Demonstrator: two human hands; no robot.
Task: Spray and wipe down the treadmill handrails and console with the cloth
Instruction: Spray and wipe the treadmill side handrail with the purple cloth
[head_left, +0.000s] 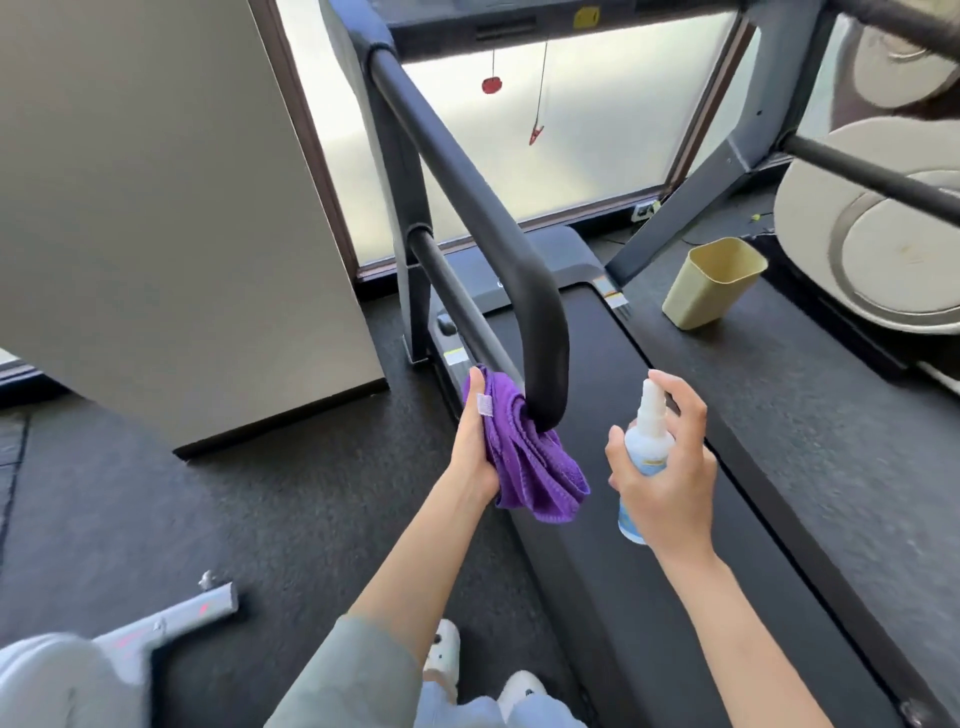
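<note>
Holding tight, the left hand (475, 452) presses the purple cloth (524, 457) on the handrail (519, 270); the right hand (670, 478) grips the spray bottle (641, 447) near it.

A small gym or exercise room is showing here: a treadmill (649, 415) with black padded handrails (467, 197) is standing on dark rubber flooring (156, 519) beside a frosted window (571, 130), and another grey machine's foot (171, 623) is lying nearby, with a beige bin (711, 280) sitting alongside.
</note>
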